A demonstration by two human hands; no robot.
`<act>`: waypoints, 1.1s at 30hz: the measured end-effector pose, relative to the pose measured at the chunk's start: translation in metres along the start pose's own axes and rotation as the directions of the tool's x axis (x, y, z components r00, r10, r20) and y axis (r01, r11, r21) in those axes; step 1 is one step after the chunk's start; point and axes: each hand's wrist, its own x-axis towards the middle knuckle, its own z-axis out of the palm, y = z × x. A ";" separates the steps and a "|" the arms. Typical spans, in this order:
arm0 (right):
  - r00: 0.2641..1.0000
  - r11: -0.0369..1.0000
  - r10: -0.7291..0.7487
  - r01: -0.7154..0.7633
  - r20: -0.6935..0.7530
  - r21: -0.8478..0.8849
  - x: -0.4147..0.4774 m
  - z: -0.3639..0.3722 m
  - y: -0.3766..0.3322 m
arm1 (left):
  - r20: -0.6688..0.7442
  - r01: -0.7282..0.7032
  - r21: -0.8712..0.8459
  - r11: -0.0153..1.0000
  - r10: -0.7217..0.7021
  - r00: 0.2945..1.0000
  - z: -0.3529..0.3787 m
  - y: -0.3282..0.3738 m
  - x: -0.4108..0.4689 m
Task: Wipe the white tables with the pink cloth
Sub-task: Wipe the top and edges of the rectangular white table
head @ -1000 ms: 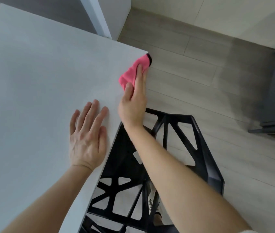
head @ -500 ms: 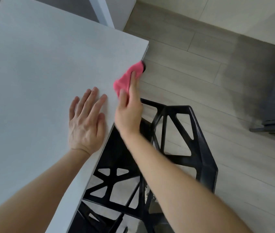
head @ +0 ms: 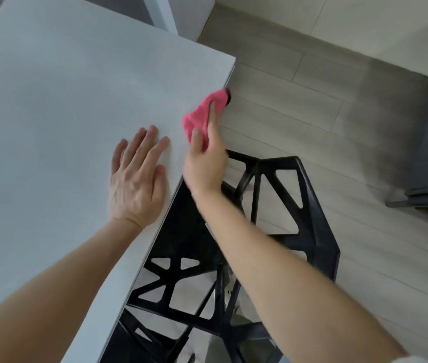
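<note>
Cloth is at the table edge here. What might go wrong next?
1. The pink cloth is bunched at the very edge of the white table under the right hand; it might slip off to the floor.
2. The black chair stands close below that edge, so the right hand might knock it.
3. The left hand lies flat on the table, which may leave that patch unwiped.

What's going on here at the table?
A person is wiping the side edge of a white rectangular table near its far corner. The right hand grips a crumpled pink cloth and presses it against that edge. The left hand lies flat, palm down, on the tabletop close by, holding nothing. A black openwork-frame chair stands on the floor beside the table, under the right forearm.
</note>
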 end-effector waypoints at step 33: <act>0.998 0.997 -0.058 0.059 0.018 -0.044 -0.221 0.031 0.047 | -0.006 0.004 0.050 0.999 -0.004 1.000 -0.047 -0.045 -0.203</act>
